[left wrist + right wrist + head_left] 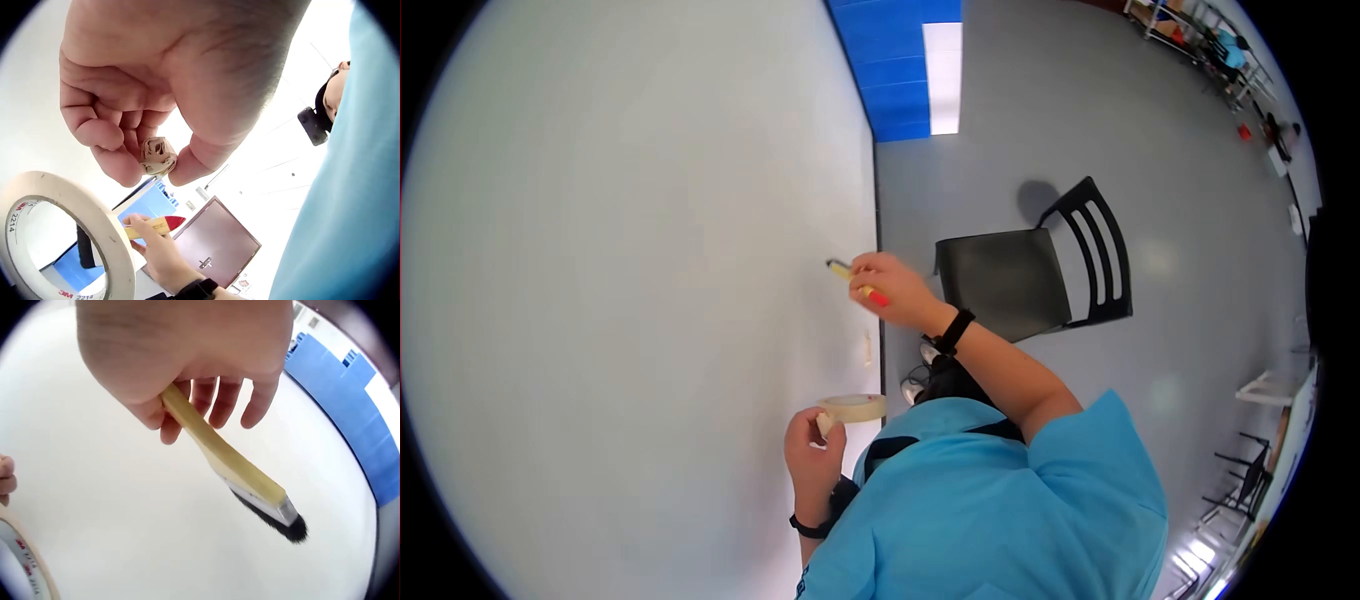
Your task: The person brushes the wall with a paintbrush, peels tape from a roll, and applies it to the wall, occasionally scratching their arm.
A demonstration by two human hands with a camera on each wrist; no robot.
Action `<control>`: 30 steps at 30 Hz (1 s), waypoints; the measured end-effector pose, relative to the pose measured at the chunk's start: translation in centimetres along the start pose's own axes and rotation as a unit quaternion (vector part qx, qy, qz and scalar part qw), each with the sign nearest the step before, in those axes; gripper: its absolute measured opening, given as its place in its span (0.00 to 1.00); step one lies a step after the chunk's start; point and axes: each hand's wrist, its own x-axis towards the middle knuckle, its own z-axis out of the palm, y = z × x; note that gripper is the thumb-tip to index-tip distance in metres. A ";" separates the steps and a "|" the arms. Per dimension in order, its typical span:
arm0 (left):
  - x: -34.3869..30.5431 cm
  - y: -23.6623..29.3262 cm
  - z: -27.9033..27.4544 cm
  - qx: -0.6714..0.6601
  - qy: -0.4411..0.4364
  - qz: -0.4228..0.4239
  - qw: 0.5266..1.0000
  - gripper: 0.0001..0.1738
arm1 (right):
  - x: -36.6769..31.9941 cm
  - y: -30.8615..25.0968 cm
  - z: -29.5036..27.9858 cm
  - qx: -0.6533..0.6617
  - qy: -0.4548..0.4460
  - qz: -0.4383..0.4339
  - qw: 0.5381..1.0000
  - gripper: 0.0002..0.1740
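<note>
1. Clearly, the brush [215, 449], mid-frame in the head view, sits pinched in the right hand [905, 290]; light strokes should suit the white surface [620, 300].
2. The left hand [812, 460] pinches a crumpled wad [157, 164]; keep the tape roll [858, 411], its support unclear, aside.
3. A chair [1005, 285] right of centre might crowd footwork.

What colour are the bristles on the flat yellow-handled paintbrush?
The bristles are black, clearest in the right wrist view.

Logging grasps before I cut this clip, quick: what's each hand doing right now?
Left hand: closed, pinching a small crumpled wad between thumb and fingers.
Right hand: closed, holding a yellow-handled brush.
</note>
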 end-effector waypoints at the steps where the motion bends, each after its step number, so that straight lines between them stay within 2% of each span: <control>1: -0.2 -0.1 0.0 -0.004 -0.009 0.004 1.000 0.13 | -0.5 -1.3 -0.7 -0.009 0.004 0.004 1.000 0.07; 3: -0.3 -0.6 -0.1 -0.031 -0.008 0.010 0.999 0.14 | -1.5 -3.5 -1.6 0.057 -0.165 0.016 0.985 0.07; 4: -0.4 -0.8 0.0 -0.008 0.000 0.057 0.998 0.12 | -2.3 -4.4 -1.9 0.048 -0.159 0.020 0.986 0.07; 6: -0.6 -1.1 0.1 -0.023 0.003 0.066 0.998 0.11 | -4.2 -6.1 -2.2 -0.042 -0.215 -0.092 0.971 0.11; 7: -0.6 -1.3 0.3 -0.035 0.015 0.068 0.997 0.11 | -4.9 -7.0 -2.6 -0.054 -0.212 -0.088 0.972 0.11; 9: -0.5 -1.5 0.2 -0.047 -0.006 0.079 0.996 0.11 | -6.3 -8.9 -3.1 0.063 -0.223 -0.014 0.973 0.11; 11: -0.5 -1.1 0.4 -0.128 -0.030 0.064 0.989 0.11 | -7.8 -10.1 -3.5 0.075 -0.217 0.011 0.973 0.12; 13: -0.6 -0.8 0.4 -0.123 -0.051 0.073 0.988 0.11 | -8.8 -11.9 -3.9 0.081 -0.256 0.064 0.961 0.16; 14: -0.7 -0.1 0.3 -0.140 -0.072 0.073 0.985 0.11 | -9.1 -12.5 -4.0 0.092 -0.256 0.084 0.959 0.21; 17: -1.4 1.1 0.0 -0.168 -0.114 0.088 0.975 0.11 | -10.2 -14.5 -4.5 0.093 -0.218 0.135 0.962 0.26; 21: -2.7 3.1 0.3 -0.201 -0.132 0.090 0.967 0.10 | -11.8 -15.5 -4.6 0.111 -0.201 0.118 0.966 0.30; 26: -5.1 4.8 1.4 -0.253 -0.133 0.069 0.956 0.11 | -13.2 -16.7 -6.4 0.130 -0.173 0.118 0.969 0.25; 28: -6.3 5.7 2.4 -0.268 -0.135 0.071 0.951 0.11 | -14.2 -17.2 -7.7 0.115 -0.177 0.168 0.963 0.22; 30: -7.4 6.5 3.6 -0.269 -0.140 0.075 0.950 0.11 | -14.9 -17.8 -9.7 0.075 -0.193 0.179 0.962 0.22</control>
